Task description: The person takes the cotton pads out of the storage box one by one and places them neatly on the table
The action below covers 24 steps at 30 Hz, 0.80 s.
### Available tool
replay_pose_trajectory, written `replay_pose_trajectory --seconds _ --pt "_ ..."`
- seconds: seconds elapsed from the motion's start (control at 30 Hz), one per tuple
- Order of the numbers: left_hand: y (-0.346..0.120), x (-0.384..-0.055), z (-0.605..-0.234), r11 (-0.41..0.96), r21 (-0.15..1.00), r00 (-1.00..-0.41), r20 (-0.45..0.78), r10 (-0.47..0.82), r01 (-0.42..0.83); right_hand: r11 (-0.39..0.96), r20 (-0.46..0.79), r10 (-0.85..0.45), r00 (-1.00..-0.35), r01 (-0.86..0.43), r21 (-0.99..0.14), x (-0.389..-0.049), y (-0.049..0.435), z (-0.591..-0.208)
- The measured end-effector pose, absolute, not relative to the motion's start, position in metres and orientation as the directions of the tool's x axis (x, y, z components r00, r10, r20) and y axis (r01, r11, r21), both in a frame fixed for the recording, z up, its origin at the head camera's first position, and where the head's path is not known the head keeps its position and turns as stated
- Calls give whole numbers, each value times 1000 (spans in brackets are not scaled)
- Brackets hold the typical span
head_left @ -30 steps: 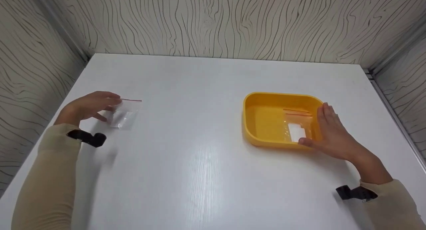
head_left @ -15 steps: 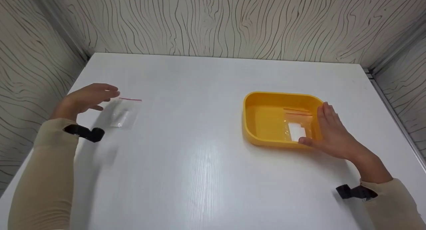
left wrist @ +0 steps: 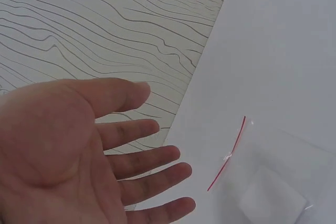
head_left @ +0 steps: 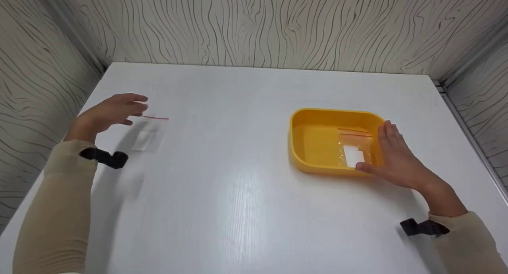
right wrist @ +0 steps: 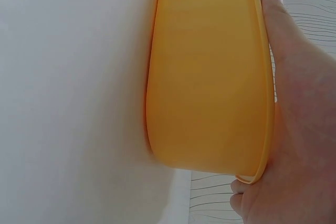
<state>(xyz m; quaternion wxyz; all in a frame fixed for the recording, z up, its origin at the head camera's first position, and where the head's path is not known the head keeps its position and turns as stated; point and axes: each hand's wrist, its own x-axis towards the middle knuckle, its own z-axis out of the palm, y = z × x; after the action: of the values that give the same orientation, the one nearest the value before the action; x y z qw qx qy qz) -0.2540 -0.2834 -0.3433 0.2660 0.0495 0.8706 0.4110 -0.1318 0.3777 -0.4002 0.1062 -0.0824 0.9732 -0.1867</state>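
Right hand [head_left: 401, 163], fingers straight, perhaps steadies the yellow oblong plastic tray [head_left: 319, 147].
Left hand [head_left: 111, 112], holding nothing, hovers near a clear red-striped plastic bag [head_left: 152, 134].

The tray [head_left: 316, 147] at right is yellow, the bag [head_left: 149, 139] at left clear, red-edged; the table [head_left: 222, 179] is white, the wall [head_left: 246, 28] at top cream with wavy dark lines.

Tray [head_left: 319, 147] on table [head_left: 222, 186], wall [head_left: 254, 28] behind. Bags [head_left: 352, 156] inside tray, right half. Other bag [head_left: 152, 136] on table, well left of tray.
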Motion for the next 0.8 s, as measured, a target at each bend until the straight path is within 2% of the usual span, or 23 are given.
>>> replay_pose_trajectory --seconds 0.53,0.8 --pt "-267 -249 -362 495 868 -921 -173 349 25 906 -161 -212 -964 -132 -403 -131 379 -400" --pt "-248 -249 -368 455 890 -924 -149 353 30 906 -159 -205 -966 -126 -404 -131 379 -401"
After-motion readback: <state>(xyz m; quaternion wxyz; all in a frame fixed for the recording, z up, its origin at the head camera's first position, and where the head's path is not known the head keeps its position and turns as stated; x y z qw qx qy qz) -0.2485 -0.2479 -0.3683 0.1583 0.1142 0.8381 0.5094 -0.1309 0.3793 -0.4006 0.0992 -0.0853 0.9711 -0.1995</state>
